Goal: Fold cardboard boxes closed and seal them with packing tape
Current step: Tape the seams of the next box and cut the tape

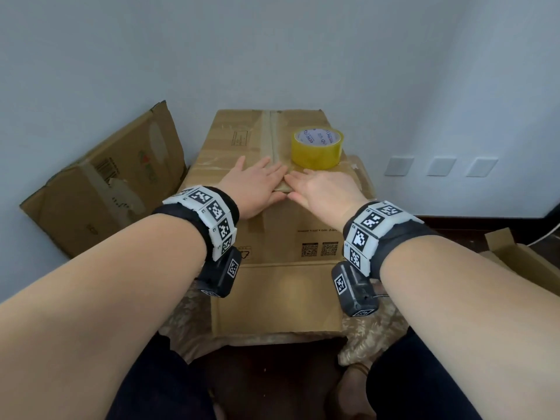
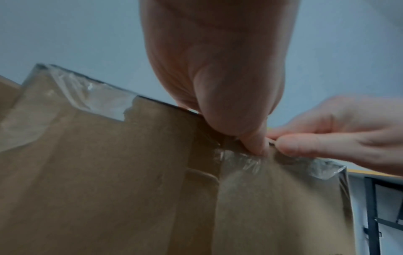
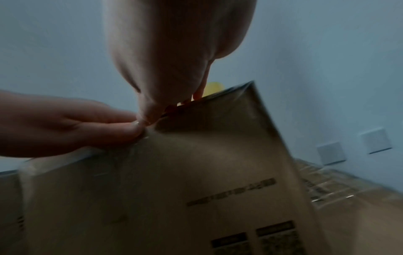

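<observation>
A closed cardboard box (image 1: 230,147) stands in front of me, its top seam taped down the middle. A yellow roll of packing tape (image 1: 317,150) sits on the lid, right of the seam. My left hand (image 1: 257,183) and right hand (image 1: 321,189) lie flat on the lid near its front edge. Their fingers are straight and meet at the seam. In the left wrist view my left thumb (image 2: 254,141) presses on the box's front edge beside crinkled clear tape (image 2: 240,161), and the right thumb (image 2: 290,146) touches it. The right wrist view shows both thumbs at that edge of the box (image 3: 196,172).
A worn cardboard box (image 1: 106,183) leans against the wall on the left. An open box (image 1: 521,256) is at the right edge. Wall plates (image 1: 439,166) sit low on the right wall. The box stands on a patterned surface (image 1: 372,334) close to my knees.
</observation>
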